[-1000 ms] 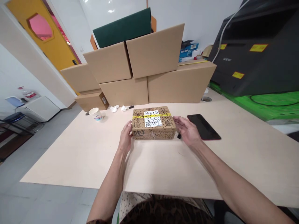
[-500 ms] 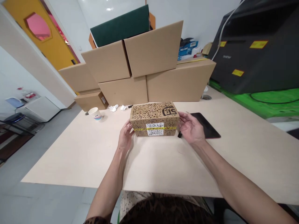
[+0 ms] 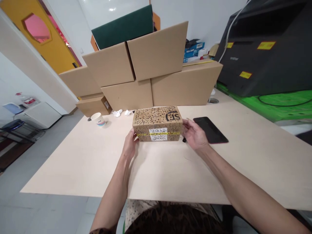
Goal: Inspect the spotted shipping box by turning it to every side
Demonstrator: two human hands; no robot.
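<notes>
While left hand [image 3: 129, 143] and right hand [image 3: 195, 134] flank patterned carton [image 3: 158, 125] on worktop [image 3: 161, 172], both half-curled, firm grip can't be told. Step: apparently steadying carton, label [image 3: 159, 138] on near side; next move calls for even two-sided pressure.

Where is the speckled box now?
In the head view, the speckled box is central, between the left hand and right hand, in front of the stacked cartons.

Bright and even across the tabletop [image 3: 73, 162], glinting white high on the whiteboard [image 3: 114, 18], darkening softly in front of the box [image 3: 156, 116]; smeared over fine print on the label [image 3: 158, 130], stretched wide at the edges, slanting the door [image 3: 55, 48]!
</notes>
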